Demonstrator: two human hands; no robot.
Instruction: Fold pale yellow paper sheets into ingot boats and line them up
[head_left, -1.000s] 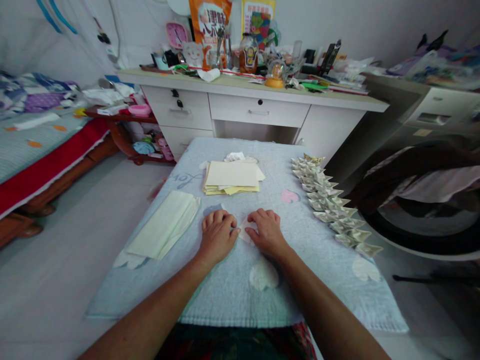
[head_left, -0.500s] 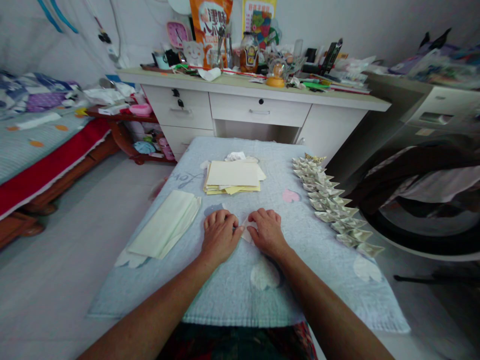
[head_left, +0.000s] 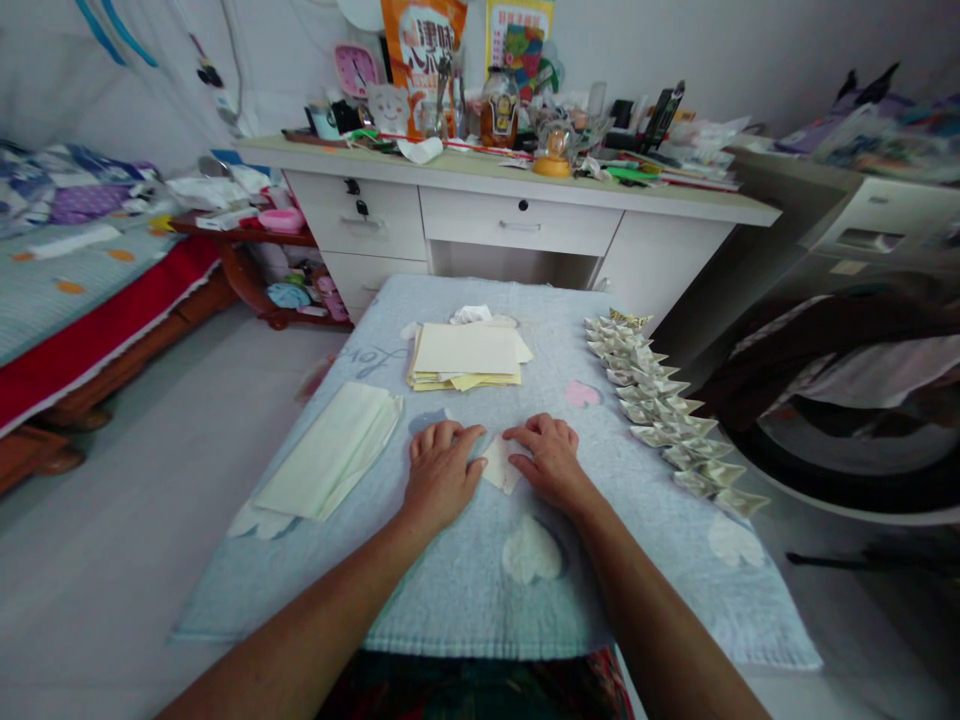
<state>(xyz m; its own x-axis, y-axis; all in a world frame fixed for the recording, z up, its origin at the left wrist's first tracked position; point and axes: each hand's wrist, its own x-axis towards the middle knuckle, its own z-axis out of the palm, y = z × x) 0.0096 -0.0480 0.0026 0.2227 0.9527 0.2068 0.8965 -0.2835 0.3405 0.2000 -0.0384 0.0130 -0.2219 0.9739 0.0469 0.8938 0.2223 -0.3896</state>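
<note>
In the head view, you seem to be at a folding step: a small white paper piece (head_left: 498,470) lies corner-on upon the heart-patterned cloth (head_left: 450,590), between your hands, in front of the cream paper stack (head_left: 466,348). Your left hand (head_left: 444,468) has thumb and forefinger spread near the paper's left corner; whether the thumb touches it, you cannot tell. Your right hand (head_left: 553,460) covers the paper's right side, thumb and forefinger apart; whether they press or pinch it is unclear. The next move probably calls for steadying the sheet and lining up its edges before creasing. Your right fingers hide the right corner, the layers are too small to count, and the crumpled white item (head_left: 471,314) behind the stack is hard to identify.
</note>
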